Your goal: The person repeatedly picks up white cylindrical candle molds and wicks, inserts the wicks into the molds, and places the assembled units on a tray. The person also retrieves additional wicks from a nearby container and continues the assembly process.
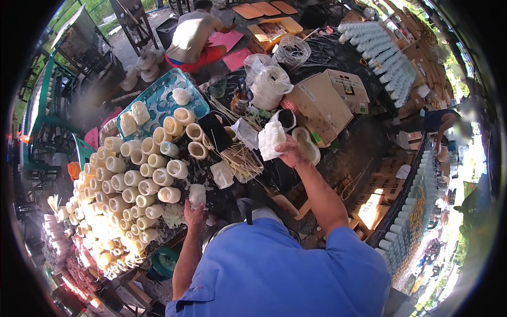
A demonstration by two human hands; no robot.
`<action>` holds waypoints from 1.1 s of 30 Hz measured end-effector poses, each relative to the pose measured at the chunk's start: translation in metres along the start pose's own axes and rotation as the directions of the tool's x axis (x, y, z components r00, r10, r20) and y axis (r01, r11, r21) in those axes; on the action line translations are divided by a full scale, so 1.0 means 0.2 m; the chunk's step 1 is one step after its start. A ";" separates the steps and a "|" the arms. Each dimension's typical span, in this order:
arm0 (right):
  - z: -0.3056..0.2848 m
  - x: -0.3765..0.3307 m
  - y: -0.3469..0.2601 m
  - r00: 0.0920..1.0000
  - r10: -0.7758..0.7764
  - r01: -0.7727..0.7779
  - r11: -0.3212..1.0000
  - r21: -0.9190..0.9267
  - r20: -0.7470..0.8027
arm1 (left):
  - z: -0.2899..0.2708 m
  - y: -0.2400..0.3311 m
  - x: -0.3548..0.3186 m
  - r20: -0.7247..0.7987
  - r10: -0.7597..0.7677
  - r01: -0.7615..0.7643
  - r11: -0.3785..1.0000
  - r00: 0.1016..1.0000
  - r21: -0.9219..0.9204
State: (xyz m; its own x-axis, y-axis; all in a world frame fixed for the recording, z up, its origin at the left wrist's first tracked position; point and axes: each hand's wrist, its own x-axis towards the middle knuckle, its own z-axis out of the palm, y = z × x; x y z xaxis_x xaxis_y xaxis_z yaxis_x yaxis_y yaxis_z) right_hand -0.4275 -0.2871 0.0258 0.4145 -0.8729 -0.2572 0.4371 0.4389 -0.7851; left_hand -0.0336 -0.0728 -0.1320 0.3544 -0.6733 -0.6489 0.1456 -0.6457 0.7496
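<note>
My right hand (293, 152) grips the lower edge of a white, rough-surfaced squarish pad (271, 139), raised over the table; whether it is cloth or foam I cannot tell. In my left hand (194, 214), fingers closed, is a small whitish cup-shaped piece (197, 195), held upright beside the rows of cups. Many cream-coloured wax-like cups (149, 186) stand close together on the table's left side. A flat white square (222, 175) lies between my hands, next to a bundle of thin sticks (241, 161). An oval pale container (306, 145) sits just beyond my right hand.
A teal tray (196, 98) with white lumps stands behind the cups. Further back are a plastic-wrapped roll (268, 83) and flattened cardboard boxes (320, 108). Glass-like jars (381, 61) line the far right. A person (193, 38) crouches at the far side; another person (440, 122) bends at right.
</note>
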 end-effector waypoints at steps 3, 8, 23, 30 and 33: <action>0.01 -0.05 0.08 1.000 0.025 -0.024 0.999 0.040 -0.016 | 0.06 0.01 -0.01 -0.104 0.248 -0.169 0.860 0.963 0.481; 0.04 -0.09 0.22 0.994 0.107 -0.103 0.990 0.097 -0.039 | 0.14 0.26 -0.18 -0.166 0.403 -0.142 0.631 0.900 0.763; 0.07 -0.28 0.28 0.998 -0.064 0.066 0.911 0.407 -0.020 | 1.92 2.40 0.26 0.753 0.512 -0.781 -0.227 0.412 0.582; 0.08 -0.37 0.27 0.991 -0.051 0.100 0.893 0.438 -0.121 | 2.28 2.19 0.83 0.910 0.081 -0.830 -0.384 0.406 0.404; 0.06 -0.38 0.27 0.990 -0.020 0.080 0.892 0.446 -0.138 | 2.26 2.12 0.88 0.852 0.228 -0.823 -0.231 0.472 0.518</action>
State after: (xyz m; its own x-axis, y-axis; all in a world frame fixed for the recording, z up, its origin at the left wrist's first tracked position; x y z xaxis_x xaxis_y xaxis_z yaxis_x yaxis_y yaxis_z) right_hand -0.4267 -0.1956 0.0098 0.2917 -0.9027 -0.3163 0.7788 0.4162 -0.4694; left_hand -0.3265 -0.6275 0.0115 -0.5860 -0.7717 -0.2471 -0.8043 0.5167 0.2934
